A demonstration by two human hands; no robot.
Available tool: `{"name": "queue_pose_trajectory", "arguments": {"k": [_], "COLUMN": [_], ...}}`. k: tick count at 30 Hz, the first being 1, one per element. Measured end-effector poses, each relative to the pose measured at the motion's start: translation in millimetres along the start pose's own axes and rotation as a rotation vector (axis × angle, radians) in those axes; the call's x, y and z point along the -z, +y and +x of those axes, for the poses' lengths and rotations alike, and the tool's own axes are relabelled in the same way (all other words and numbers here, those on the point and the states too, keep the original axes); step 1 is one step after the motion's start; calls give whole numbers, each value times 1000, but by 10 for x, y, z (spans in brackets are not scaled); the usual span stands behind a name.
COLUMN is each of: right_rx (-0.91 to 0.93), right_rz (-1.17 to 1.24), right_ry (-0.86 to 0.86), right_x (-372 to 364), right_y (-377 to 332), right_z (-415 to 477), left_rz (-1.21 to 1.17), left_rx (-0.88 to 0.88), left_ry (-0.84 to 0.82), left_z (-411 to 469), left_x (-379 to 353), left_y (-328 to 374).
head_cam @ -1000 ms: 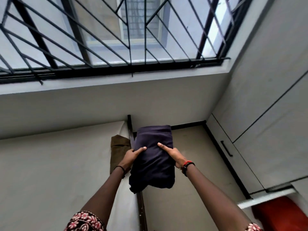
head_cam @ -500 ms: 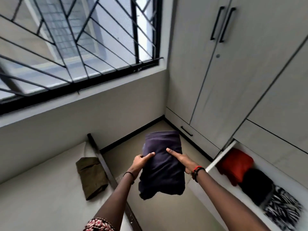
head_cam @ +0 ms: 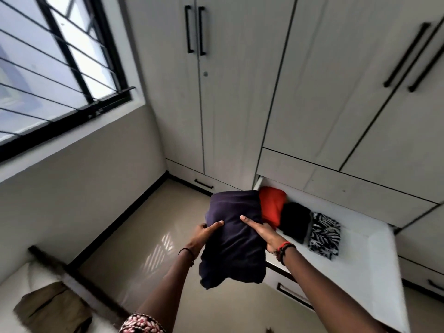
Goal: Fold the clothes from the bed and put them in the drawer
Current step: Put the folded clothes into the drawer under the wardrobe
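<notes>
Head view: left hand (head_cam: pixel 204 233) and right hand (head_cam: pixel 264 233) pinch the folded navy garment (head_cam: pixel 234 239) at its sides; soft, light, I'd judge, sagging below the grip.

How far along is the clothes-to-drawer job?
Done: a red garment, a black garment and a zebra-print garment lie folded in the open drawer. In hand: the left hand and right hand hold a folded dark purple garment beside the drawer, not yet inside. Left: an olive garment lies on the bed.

Folded navy garment (head_cam: pixel 234 239) — nr open drawer (head_cam: pixel 374 260)
</notes>
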State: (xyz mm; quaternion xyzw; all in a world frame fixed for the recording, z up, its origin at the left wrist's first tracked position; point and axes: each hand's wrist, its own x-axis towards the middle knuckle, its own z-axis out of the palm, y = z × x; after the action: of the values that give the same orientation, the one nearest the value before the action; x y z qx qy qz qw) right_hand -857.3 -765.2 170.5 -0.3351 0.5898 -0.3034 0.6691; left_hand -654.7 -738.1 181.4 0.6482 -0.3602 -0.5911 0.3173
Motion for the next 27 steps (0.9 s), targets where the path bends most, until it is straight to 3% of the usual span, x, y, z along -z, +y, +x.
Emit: {"name": "queue_pose_trajectory", "arguments": {"k": [7, 17, 27], "right_rx": [-8, -102, -242], "right_rz": [125, 230, 306], "right_ry": [123, 233, 313], "right_x": [1045, 2446, 2892], "right_y": [76, 263, 729], "right_z": [107, 486, 1199], "left_rz": [106, 138, 227], "left_rx": [21, 104, 215], "left_ry": [-139, -204, -231], "left_z": [394, 1081, 1967], "left_x": [-1018, -2445, -2964], "left_y": [233, 357, -14]}}
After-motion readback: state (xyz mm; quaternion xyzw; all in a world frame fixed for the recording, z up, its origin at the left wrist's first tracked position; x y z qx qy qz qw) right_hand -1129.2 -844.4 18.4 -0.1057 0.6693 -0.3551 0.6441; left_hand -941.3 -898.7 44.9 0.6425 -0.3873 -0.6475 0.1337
